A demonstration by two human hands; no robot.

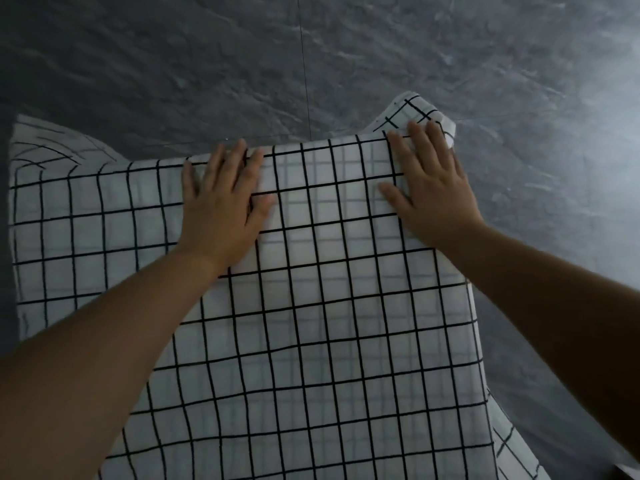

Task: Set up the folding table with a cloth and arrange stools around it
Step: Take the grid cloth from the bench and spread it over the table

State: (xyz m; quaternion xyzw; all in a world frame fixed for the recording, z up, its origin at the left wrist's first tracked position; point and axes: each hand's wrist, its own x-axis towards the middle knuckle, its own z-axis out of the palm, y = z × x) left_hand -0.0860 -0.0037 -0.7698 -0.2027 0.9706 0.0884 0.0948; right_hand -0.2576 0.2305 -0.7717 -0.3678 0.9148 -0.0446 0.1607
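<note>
A white cloth with a black grid pattern (pixel 311 341) covers the table and hides its top entirely. My left hand (pixel 221 206) lies flat on the cloth near the far edge, fingers spread. My right hand (pixel 429 185) lies flat near the far right corner, fingers apart, touching a folded-up corner of the cloth (pixel 412 112). Cloth hangs over the far left corner (pixel 52 147) and down the right side (pixel 502 438). No stools are in view.
Dark grey stone-look floor tiles (pixel 381 57) surround the table on the far and right sides. A thin tile joint (pixel 304 64) runs away from the table's far edge.
</note>
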